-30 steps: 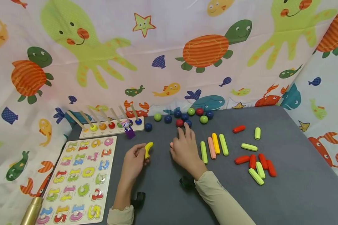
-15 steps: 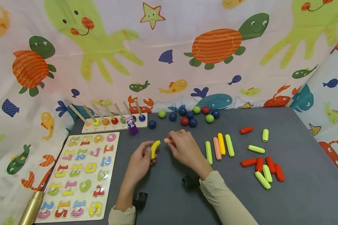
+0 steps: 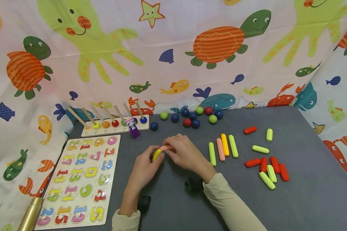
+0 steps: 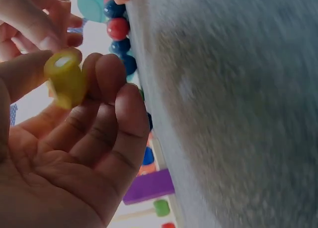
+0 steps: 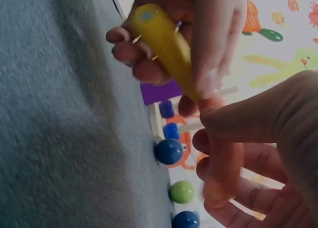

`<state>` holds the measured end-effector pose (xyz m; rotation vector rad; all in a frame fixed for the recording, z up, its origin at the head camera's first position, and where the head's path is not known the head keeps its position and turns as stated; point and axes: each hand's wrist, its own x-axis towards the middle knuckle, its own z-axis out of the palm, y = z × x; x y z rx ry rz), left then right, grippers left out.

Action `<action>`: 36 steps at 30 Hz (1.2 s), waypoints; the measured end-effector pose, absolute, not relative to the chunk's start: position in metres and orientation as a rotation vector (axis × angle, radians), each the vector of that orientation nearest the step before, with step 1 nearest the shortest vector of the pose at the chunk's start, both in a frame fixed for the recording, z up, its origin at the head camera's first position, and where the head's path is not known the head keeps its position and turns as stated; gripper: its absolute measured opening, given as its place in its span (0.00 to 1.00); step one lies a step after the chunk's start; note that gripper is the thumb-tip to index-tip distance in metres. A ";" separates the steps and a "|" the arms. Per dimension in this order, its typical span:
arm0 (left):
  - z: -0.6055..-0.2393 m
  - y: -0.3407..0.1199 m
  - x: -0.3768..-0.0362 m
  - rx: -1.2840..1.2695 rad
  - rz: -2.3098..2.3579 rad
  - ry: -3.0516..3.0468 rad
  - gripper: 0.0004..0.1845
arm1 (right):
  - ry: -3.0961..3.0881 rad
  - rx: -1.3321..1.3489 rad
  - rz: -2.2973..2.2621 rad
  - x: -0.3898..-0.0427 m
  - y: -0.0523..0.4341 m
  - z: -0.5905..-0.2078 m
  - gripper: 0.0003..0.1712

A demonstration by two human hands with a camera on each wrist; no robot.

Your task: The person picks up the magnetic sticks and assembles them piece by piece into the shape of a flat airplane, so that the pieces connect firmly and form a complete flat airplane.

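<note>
My left hand (image 3: 144,168) grips a curved yellow stick (image 3: 156,155), held above the table between thumb and fingers. In the left wrist view the yellow stick (image 4: 68,81) shows a hollow round end. My right hand (image 3: 188,155) pinches a peach stick (image 3: 166,147) by thumb and fingers. Seen from the right wrist, the peach stick (image 5: 222,173) meets the far end of the yellow stick (image 5: 166,49); fingers partly cover the junction, so how far they join is hidden.
Right of the hands lie green, peach and yellow sticks (image 3: 225,146), then red and green ones (image 3: 273,170). Coloured balls (image 3: 195,124) sit at the back. A peg board (image 3: 115,125), a purple figure (image 3: 134,131) and a number puzzle (image 3: 81,183) are on the left.
My right hand has picked up the peach stick from the table and moved left with it. The peach stick now meets the yellow stick in my left hand.
</note>
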<state>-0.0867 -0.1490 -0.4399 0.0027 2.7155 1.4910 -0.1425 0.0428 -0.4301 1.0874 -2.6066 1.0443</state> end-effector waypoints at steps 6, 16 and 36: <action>-0.446 -0.160 -0.086 0.003 1.263 2.865 0.12 | -2.692 1.174 1.060 -0.141 0.035 -0.436 0.13; -0.444 -0.171 -0.085 0.063 0.965 2.921 0.14 | -2.783 1.213 0.886 -0.134 0.024 -0.444 0.14; -0.442 -0.197 -0.092 -0.088 1.111 2.884 0.10 | -2.833 0.737 0.331 -0.219 0.066 -0.440 0.17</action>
